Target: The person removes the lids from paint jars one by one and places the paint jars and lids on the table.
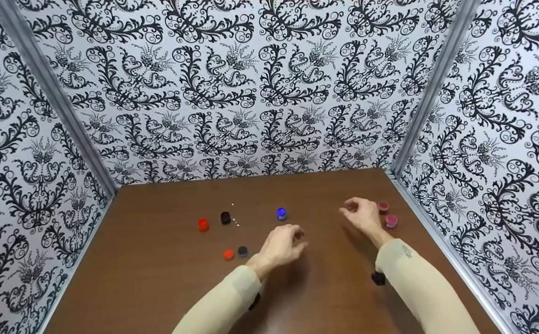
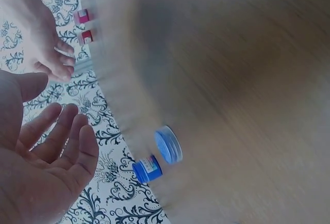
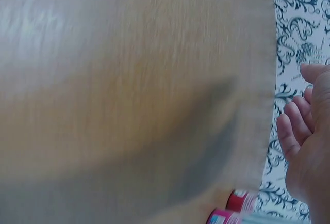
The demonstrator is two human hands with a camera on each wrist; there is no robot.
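Over the middle of the table hovers my left hand (image 1: pixel 279 246), its fingers loosely bent and nothing between them. Just beyond it stands an open-looking small blue paint jar (image 1: pixel 282 214). The left wrist view also shows a round blue lid (image 2: pixel 169 144) beside that jar; in the head view the left hand seems to cover it. My right hand (image 1: pixel 363 215) is in the air at the right, fingers relaxed and holding nothing. Close to it are two small jars, a red one (image 1: pixel 383 207) and a pink one (image 1: pixel 391 221); neither is visibly touched.
Toward the left stand an orange jar (image 1: pixel 203 225) and a black jar (image 1: pixel 225 217), with small shiny specks (image 1: pixel 234 220) nearby. In front of them lie an orange lid (image 1: pixel 228 254) and a dark lid (image 1: pixel 243 251). Patterned walls (image 1: pixel 260 93) enclose the brown table (image 1: pixel 158 287).
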